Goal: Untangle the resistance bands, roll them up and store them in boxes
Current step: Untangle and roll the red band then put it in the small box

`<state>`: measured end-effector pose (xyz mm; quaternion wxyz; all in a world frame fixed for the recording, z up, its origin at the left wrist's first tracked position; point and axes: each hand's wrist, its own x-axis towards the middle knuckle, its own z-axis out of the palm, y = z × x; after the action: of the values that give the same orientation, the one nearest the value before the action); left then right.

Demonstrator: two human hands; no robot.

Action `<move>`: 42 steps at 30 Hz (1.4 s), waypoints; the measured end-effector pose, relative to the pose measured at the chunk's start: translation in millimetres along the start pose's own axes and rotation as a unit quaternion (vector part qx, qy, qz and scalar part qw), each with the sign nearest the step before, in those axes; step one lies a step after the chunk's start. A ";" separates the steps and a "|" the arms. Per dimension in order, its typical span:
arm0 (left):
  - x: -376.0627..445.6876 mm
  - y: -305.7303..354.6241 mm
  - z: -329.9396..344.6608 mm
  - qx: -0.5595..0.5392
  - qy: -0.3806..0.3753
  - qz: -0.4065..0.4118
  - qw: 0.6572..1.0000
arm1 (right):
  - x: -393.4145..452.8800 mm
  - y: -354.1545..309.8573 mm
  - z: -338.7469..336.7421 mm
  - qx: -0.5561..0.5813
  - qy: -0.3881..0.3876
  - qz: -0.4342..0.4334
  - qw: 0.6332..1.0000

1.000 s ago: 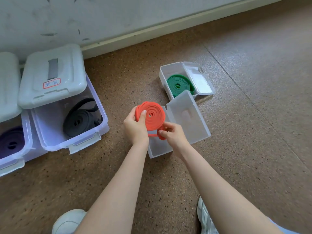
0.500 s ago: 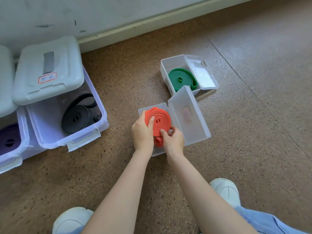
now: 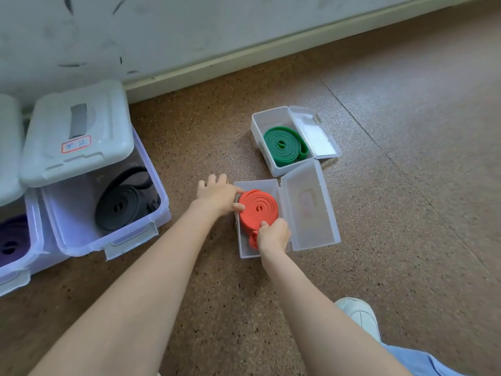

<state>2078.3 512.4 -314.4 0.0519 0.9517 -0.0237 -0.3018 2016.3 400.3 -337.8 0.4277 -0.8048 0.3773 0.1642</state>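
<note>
On a speckled brown floor [image 3: 379, 240] below a scuffed white wall [image 3: 189, 31]: storage for rolled resistance bands.

At left, against the wall, a large clear bin [image 3: 113, 234] with its white lid [image 3: 76, 131] slid back, a coiled black band [image 3: 119, 207] inside, one loose loop trailing toward the wall. Beside it at the frame's edge, a second bin [image 3: 16, 267] with a purple band [image 3: 12, 237].

At centre, a small clear box [image 3: 244, 248] with long axis running away from the viewer and hinged lid [image 3: 309, 207] laid open to the right. Flat inside, toward the far end, a red band [image 3: 259, 208] wound in a spiral, coil face up, with the loose tail end bunched at the near side.

Just beyond, touching the lid's far corner, another small box [image 3: 260, 123], lid open to the right, long axis angled the same way, with a green band [image 3: 284, 145] coiled flat inside.

Left hand [image 3: 217, 196] at the box's left wall, thumb against the coil's left edge, fingers spread loosely over the floor outside, gripping nothing. Right hand [image 3: 273, 236] curled over the coil's near edge, fingers pinching the tail of the red band inside the box.

At lower right, a white shoe [image 3: 360, 316] and a strip of blue trouser leg [image 3: 423, 362].
</note>
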 end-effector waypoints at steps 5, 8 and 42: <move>2.6 44.2 8.0 0.070 0.061 -0.109 0.990 | -4.6 -3.6 8.0 -0.034 0.018 -0.002 0.999; 4.4 44.8 27.0 0.062 0.101 -0.117 0.986 | -0.1 -1.9 10.3 -0.069 0.011 -0.011 0.997; -75.2 8.3 55.9 -0.777 0.021 -0.113 0.619 | -52.1 -2.9 -81.8 -0.378 -0.034 -0.361 0.852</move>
<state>1984.5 505.1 -315.9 0.7381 0.5573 0.3288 -0.1909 1979.2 359.2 -258.1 0.1323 -0.9779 -0.0457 0.1553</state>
